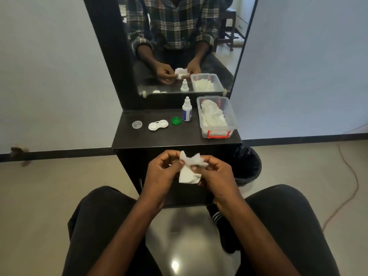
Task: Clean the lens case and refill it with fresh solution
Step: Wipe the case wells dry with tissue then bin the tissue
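Both hands, left hand (161, 172) and right hand (216, 173), pinch a crumpled white tissue (189, 168) between thumbs and curled fingers, above the lap.

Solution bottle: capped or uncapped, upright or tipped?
Upright and capped: the solution bottle stands on the black counter with its white cap on, untouched.

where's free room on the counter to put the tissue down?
Bare counter along the front edge, below the clear cap, lens case and green cap. Smaller patch left of the clear cap. Crowded at the right: bottle close beside the bin.
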